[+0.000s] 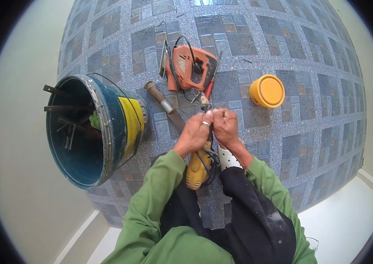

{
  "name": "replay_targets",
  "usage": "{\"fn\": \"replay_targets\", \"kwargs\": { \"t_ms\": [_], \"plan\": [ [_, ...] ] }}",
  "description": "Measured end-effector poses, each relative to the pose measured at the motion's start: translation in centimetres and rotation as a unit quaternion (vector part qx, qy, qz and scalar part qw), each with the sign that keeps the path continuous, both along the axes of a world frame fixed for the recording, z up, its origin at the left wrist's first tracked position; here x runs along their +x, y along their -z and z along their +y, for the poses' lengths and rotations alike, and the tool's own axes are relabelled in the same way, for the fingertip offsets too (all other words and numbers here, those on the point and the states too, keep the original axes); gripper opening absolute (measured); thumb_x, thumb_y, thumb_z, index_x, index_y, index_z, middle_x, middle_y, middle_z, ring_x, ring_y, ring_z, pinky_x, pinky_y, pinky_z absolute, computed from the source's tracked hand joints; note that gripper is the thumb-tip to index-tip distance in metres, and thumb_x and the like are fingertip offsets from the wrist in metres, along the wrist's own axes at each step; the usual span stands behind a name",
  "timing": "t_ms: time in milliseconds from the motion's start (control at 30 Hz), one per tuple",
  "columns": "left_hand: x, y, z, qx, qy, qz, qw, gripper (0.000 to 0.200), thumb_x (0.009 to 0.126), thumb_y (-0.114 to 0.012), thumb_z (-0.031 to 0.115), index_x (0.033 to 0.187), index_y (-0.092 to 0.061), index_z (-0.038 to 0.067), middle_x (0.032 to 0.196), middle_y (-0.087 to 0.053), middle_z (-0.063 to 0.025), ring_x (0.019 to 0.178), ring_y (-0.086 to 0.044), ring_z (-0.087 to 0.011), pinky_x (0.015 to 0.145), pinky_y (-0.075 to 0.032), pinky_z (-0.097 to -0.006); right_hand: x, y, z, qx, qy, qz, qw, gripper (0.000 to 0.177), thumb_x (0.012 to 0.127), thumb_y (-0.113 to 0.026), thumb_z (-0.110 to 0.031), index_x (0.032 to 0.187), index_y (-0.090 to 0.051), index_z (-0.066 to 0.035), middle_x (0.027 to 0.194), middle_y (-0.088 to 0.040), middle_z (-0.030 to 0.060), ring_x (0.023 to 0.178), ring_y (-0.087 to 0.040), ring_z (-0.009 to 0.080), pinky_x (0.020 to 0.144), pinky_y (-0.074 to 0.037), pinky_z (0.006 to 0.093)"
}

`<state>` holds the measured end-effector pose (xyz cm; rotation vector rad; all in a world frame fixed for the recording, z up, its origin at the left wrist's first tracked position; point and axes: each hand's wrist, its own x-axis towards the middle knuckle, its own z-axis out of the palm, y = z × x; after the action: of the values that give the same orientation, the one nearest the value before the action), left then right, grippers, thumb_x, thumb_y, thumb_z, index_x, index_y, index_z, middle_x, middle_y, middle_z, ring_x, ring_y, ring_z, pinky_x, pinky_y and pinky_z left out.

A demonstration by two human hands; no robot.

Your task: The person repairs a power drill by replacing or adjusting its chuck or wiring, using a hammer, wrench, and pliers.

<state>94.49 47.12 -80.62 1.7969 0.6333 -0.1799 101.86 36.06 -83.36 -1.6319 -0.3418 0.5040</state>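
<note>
My left hand [194, 133] and my right hand [226, 127] meet in front of me, fingers closed and thumbs together at a narrow dark piece. What exactly they pinch is mostly hidden by the fingers. Just below them lies a yellow power tool [198, 170], with its dark cord [213, 156] looped beside it. A small beige and black tip [204, 100] shows beyond my fingertips. To the left of my left hand, a blade tool with a worn handle and metal collar [165, 104] lies slanted on the floor.
An orange corded power tool [186, 66] lies ahead, with a red-handled tool [209, 89] against it. At left, a teal bucket [102, 132] on its side holds metal pieces. A yellow lidded tub [269, 91] stands right on the tiled floor [323, 99].
</note>
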Motion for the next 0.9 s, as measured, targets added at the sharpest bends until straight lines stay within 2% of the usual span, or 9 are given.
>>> {"fn": "replay_targets", "kwargs": {
  "t_ms": [100, 167, 200, 267, 300, 433, 600, 800, 900],
  "plan": [
    [-0.4, 1.0, 0.6, -0.027, -0.008, -0.007, 1.000, 0.045, 0.106, -0.038, 0.033, 0.093, -0.058, -0.006, 0.082, -0.060, -0.0140, 0.077, -0.055, -0.0198, 0.074, -0.045, -0.0357, 0.2, 0.9, 0.7, -0.017, -0.028, -0.047, 0.998, 0.034, 0.093, -0.052, -0.015, 0.064, -0.052, 0.004, 0.054, -0.052, 0.0164, 0.048, -0.047, 0.0151, 0.047, -0.037, 0.0366],
    [-0.5, 1.2, 0.8, -0.020, -0.042, -0.024, 0.999, 0.048, 0.104, -0.040, 0.036, 0.088, -0.057, -0.006, 0.077, -0.061, -0.0237, 0.075, -0.060, -0.0374, 0.074, -0.046, -0.0441, 0.3, 1.1, 1.2, -0.009, -0.039, -0.074, 0.996, 0.033, 0.092, -0.052, -0.015, 0.065, -0.052, 0.004, 0.055, -0.052, 0.0175, 0.047, -0.047, 0.0159, 0.048, -0.037, 0.0380],
    [-0.4, 1.3, 1.0, -0.020, -0.044, -0.024, 0.999, 0.048, 0.104, -0.040, 0.036, 0.088, -0.057, -0.006, 0.077, -0.061, -0.0237, 0.075, -0.060, -0.0374, 0.074, -0.046, -0.0441, 0.3, 1.2, 1.5, -0.009, -0.041, -0.074, 0.996, 0.033, 0.092, -0.052, -0.015, 0.065, -0.052, 0.004, 0.055, -0.052, 0.0175, 0.047, -0.047, 0.0159, 0.048, -0.037, 0.0380],
    [-0.6, 1.5, 1.3, -0.030, -0.042, -0.014, 0.999, 0.049, 0.105, -0.040, 0.036, 0.087, -0.058, -0.007, 0.075, -0.061, -0.0220, 0.073, -0.060, -0.0338, 0.072, -0.047, -0.0425, 0.1, 1.3, 1.6, -0.008, -0.044, -0.032, 0.998, 0.033, 0.092, -0.052, -0.015, 0.065, -0.053, 0.004, 0.056, -0.054, 0.0179, 0.048, -0.047, 0.0158, 0.048, -0.037, 0.0379],
    [-0.8, 1.7, 1.7, -0.055, -0.028, 0.011, 0.998, 0.045, 0.107, -0.037, 0.033, 0.095, -0.060, -0.004, 0.084, -0.060, -0.0059, 0.077, -0.052, -0.0133, 0.072, -0.045, -0.0307, 0.1, 1.8, 1.8, -0.005, -0.052, -0.061, 0.997, 0.032, 0.092, -0.052, -0.015, 0.066, -0.053, 0.004, 0.056, -0.051, 0.0176, 0.049, -0.047, 0.0151, 0.048, -0.037, 0.0374],
    [-0.8, 1.4, 1.6, -0.049, -0.053, 0.034, 0.997, 0.044, 0.106, -0.040, 0.035, 0.094, -0.060, -0.003, 0.082, -0.060, -0.0050, 0.073, -0.050, -0.0106, 0.067, -0.044, -0.0283, 0.1, 2.9, 2.5, 0.005, -0.052, -0.090, 0.995, 0.037, 0.095, -0.051, -0.017, 0.064, -0.050, 0.003, 0.054, -0.049, 0.0109, 0.050, -0.045, 0.0141, 0.048, -0.037, 0.0368],
    [-0.5, -3.3, 0.5, -0.168, -0.117, 0.078, 0.976, 0.039, 0.095, -0.064, 0.040, 0.088, -0.060, 0.002, 0.074, -0.061, -0.0042, 0.062, -0.056, -0.0085, 0.053, -0.044, -0.0266, 1.0, -0.6, 0.2, 0.000, -0.104, 0.270, 0.957, 0.056, 0.105, -0.033, -0.042, 0.062, -0.047, -0.008, 0.056, -0.050, -0.0008, 0.051, -0.043, 0.0088, 0.048, -0.036, 0.0288],
    [-3.9, -3.1, -1.0, -0.106, -0.170, 0.059, 0.978, 0.034, 0.092, -0.069, 0.032, 0.087, -0.058, 0.001, 0.067, -0.061, -0.0040, 0.055, -0.058, -0.0107, 0.050, -0.046, -0.0276, 0.3, -2.7, -0.6, -0.050, -0.233, 0.238, 0.942, 0.074, 0.101, -0.014, -0.064, 0.069, -0.050, -0.007, 0.054, -0.048, 0.0012, 0.049, -0.046, 0.0099, 0.047, -0.036, 0.0259],
    [-5.2, -3.4, -1.1, -0.121, -0.235, 0.044, 0.963, 0.031, 0.092, -0.068, 0.027, 0.089, -0.057, -0.001, 0.069, -0.060, -0.0043, 0.055, -0.058, -0.0112, 0.049, -0.047, -0.0275, 0.0, -2.6, 0.2, -0.051, -0.202, 0.261, 0.942, 0.070, 0.102, -0.020, -0.061, 0.074, -0.052, -0.006, 0.058, -0.049, 0.0008, 0.050, -0.046, 0.0098, 0.048, -0.038, 0.0254]
  ]
}}
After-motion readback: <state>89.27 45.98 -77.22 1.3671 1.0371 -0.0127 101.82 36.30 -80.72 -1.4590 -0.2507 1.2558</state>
